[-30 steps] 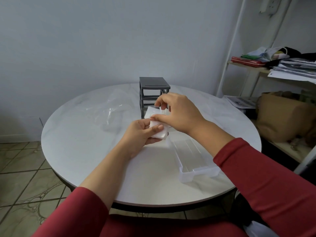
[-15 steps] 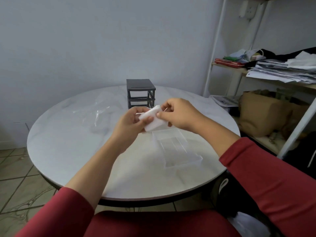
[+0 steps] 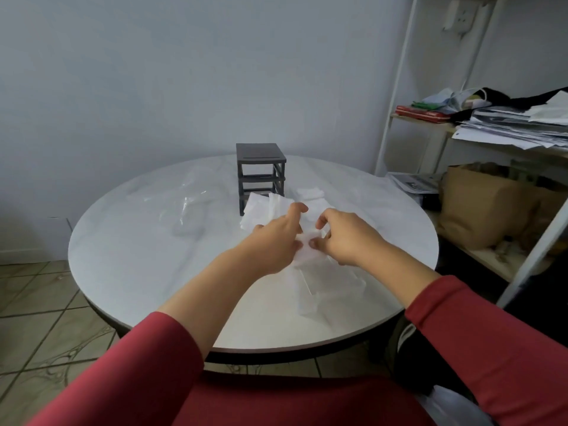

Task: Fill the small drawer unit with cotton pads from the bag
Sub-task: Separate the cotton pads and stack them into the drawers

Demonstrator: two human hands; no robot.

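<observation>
Now left hand (image 3: 273, 238) and right hand (image 3: 344, 239), both grips tight on one pad stack (image 3: 307, 257) over one drawer (image 3: 333, 284).

This looks like a room in somebody's home. A round white table (image 3: 138, 241) stands on a tiled floor (image 3: 37, 302) close to a plain pale wall (image 3: 184, 72). Beside it a white shelf (image 3: 430, 126) is messy with heaps of papers (image 3: 507, 130) and some cloth things (image 3: 445, 99). A brown paper bag (image 3: 479, 210) and a newspaper (image 3: 415, 182) sit lower down, and a plug socket (image 3: 455, 13) is high on the wall
</observation>
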